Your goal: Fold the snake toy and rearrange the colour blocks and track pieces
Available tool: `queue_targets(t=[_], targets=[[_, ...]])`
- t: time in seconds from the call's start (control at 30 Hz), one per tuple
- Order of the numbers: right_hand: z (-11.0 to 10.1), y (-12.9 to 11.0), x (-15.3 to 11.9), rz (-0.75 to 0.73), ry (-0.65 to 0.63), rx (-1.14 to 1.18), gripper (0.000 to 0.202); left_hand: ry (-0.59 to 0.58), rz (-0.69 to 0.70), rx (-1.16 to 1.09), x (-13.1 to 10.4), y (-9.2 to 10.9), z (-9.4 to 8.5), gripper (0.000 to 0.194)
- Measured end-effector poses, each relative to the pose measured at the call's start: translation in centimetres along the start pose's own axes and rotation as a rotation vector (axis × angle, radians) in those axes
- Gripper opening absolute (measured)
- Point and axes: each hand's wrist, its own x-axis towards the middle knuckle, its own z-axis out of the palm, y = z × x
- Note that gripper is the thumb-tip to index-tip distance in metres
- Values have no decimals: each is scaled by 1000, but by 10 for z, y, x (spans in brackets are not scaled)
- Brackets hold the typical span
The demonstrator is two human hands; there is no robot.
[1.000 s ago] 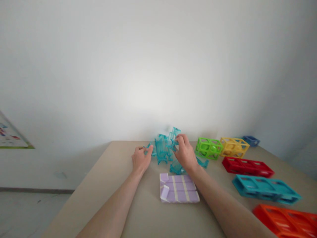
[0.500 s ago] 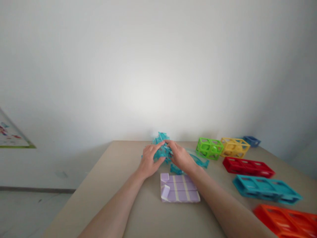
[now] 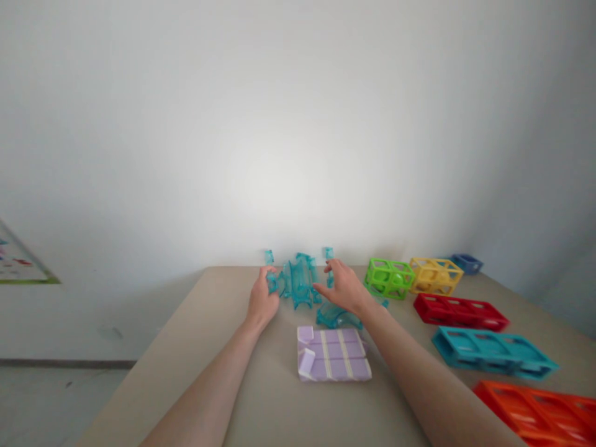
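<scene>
Your left hand curls about a small teal piece, though I cannot tell if it grips; your right hand is spread. The larger teal body lies between them, the purple tile nearer you than both.

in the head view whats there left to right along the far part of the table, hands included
left hand, clear teal piece between the hands, right hand, green frame, yellow frame, dark blue block
</scene>
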Motion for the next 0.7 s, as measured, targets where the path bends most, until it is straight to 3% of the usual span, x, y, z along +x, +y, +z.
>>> queue_targets(t=[0.17,0.27,0.5,0.63,0.7], targets=[[-2,-3,0,-14,-120,-43,24,-30,-21,46,-1,6,-1,17],[-13,1,4,23,-171,-85,24,-30,-28,58,-1,4,3,24],[-49,30,5,171,-371,-202,56,-3,74,64,-2,1,9,32],[-46,28,1,153,-402,-225,56,172,267,198,-4,26,3,27],[-43,24,1,147,-390,-231,54,37,451,202,-8,46,1,23]])
